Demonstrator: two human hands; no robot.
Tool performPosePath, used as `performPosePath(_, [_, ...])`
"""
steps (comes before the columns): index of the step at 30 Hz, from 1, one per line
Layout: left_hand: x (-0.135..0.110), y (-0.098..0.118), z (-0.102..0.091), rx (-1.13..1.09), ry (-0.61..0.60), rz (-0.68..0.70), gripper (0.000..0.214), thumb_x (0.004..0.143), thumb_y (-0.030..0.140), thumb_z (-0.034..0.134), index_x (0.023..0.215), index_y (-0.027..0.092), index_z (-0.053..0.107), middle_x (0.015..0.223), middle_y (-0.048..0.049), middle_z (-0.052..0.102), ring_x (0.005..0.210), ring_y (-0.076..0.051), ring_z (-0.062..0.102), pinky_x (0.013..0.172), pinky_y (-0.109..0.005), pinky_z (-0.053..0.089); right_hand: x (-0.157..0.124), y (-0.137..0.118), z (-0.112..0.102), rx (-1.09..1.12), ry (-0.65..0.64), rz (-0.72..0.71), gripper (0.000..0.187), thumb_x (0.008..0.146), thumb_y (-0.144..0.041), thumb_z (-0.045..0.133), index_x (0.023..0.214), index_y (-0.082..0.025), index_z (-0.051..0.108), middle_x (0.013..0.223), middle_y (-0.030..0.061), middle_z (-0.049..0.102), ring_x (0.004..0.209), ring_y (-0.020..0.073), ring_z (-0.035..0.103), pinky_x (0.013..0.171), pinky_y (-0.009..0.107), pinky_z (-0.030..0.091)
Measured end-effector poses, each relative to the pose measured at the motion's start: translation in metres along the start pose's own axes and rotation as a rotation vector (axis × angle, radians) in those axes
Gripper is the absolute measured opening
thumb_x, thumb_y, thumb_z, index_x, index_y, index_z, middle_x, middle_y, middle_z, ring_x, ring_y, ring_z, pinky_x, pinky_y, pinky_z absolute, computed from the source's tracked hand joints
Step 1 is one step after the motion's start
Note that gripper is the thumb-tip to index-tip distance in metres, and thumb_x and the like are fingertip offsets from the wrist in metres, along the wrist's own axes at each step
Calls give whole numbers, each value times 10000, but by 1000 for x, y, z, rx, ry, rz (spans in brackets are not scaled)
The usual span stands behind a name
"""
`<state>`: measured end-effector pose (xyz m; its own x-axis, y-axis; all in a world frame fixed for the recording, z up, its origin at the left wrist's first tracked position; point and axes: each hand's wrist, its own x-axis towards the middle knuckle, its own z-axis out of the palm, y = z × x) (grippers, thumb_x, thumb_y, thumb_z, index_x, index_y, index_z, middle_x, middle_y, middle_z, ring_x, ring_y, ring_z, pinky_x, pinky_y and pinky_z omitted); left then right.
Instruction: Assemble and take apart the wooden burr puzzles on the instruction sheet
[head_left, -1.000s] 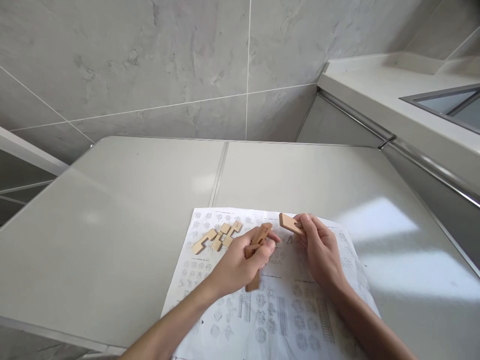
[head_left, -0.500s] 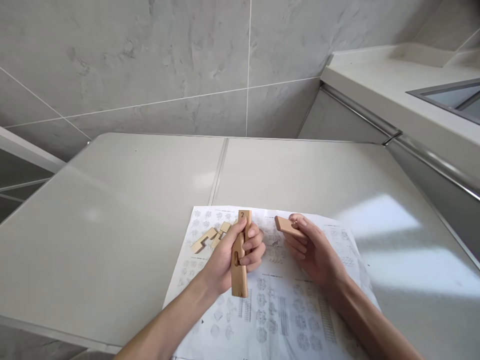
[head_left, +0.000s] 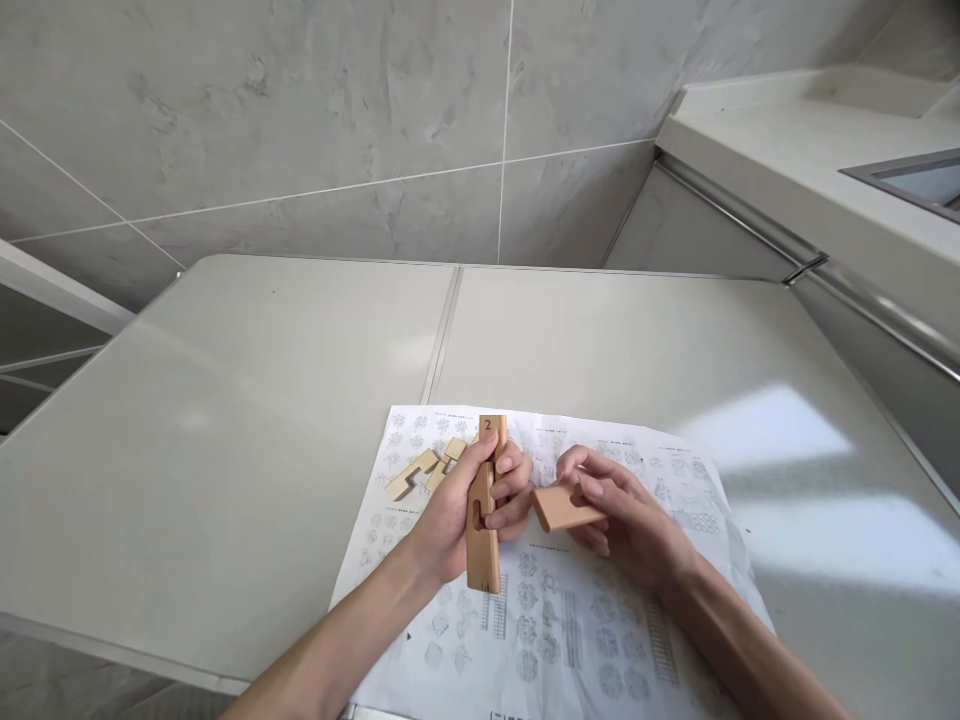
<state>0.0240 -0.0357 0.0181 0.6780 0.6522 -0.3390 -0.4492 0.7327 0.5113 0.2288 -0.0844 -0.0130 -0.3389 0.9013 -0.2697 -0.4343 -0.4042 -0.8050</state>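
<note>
- Left hand grips a long, pale wooden slotted bar upright above the printed white paper sheet; "2" marks its top.
- Right hand pinches a flat tan wooden block just right of the bar.

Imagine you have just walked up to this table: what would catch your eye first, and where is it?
First, the long wooden puzzle bar stamped "2", held upright in the left hand at the centre. Beside it, the right hand grips a shorter wooden block, aimed at the bar. Both hang over a printed diagram sheet, with loose notched wooden pieces at its upper left.
</note>
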Motion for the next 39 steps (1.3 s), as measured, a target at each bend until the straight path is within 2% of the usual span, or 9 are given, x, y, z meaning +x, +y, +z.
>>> performPosePath(7, [1,-4,6,74,57,105,479,1026,516,664,738,200,448,670,63,412,488,-66,378,452,-192,349,-5,-6,6,-21,-394,246,378,925,-514,831,1067,-200,675,622,-66,632,356,81,513,344,171,384])
performPosePath(12, [3,-9,9,78,121,162,488,1038,540,652,739,200,469,660,59,421,533,-86,372,541,-215,429,-8,-9,11,-136,-512,347,461,947,-494,813,1257,-185,667,680,-60,676,409,87,585,417,177,478])
performPosePath(16, [3,-16,11,141,137,182,487,1041,573,643,764,198,502,657,50,446,572,-100,405,629,-239,454,-7,-7,20,-163,-581,375,376,987,-506,761,1142,-174,676,669,-46,688,403,80,567,397,170,418])
performPosePath(20, [2,-21,10,175,86,101,530,1038,667,581,827,181,581,682,27,484,601,-109,420,629,-238,416,-6,-1,26,-173,-554,334,358,1016,-540,696,929,-196,650,547,-77,604,342,72,480,356,170,354])
performPosePath(24, [1,-21,8,171,151,55,566,1025,702,563,1034,156,713,816,-7,541,633,-113,422,625,-243,410,-7,4,18,-165,-442,237,363,1004,-518,697,863,-184,685,515,-73,577,328,63,416,341,170,345])
performPosePath(27, [2,-17,5,121,156,45,527,1042,650,562,1127,161,741,838,-12,539,648,-118,429,633,-241,406,-8,4,12,-89,-339,193,391,986,-509,681,747,-202,638,443,-94,463,313,69,350,326,186,291])
performPosePath(31, [5,-12,2,30,140,63,424,1105,478,501,1055,142,755,786,-9,500,683,-129,454,652,-235,420,-7,-4,12,-39,-150,132,430,949,-513,678,658,-233,527,439,-113,348,327,62,236,334,206,220])
performPosePath(35, [6,-10,0,72,132,129,270,1084,313,568,1055,145,776,918,-49,582,820,-145,543,729,-238,466,-7,-10,10,-147,-85,153,446,929,-534,669,642,-241,492,458,-96,366,343,73,258,349,220,224])
performPosePath(39, [1,-8,5,310,139,181,252,1092,367,599,1099,186,774,956,-48,615,801,-140,520,726,-249,453,-6,-8,3,-336,-129,155,412,956,-517,641,677,-229,545,491,-71,443,364,92,350,362,226,254])
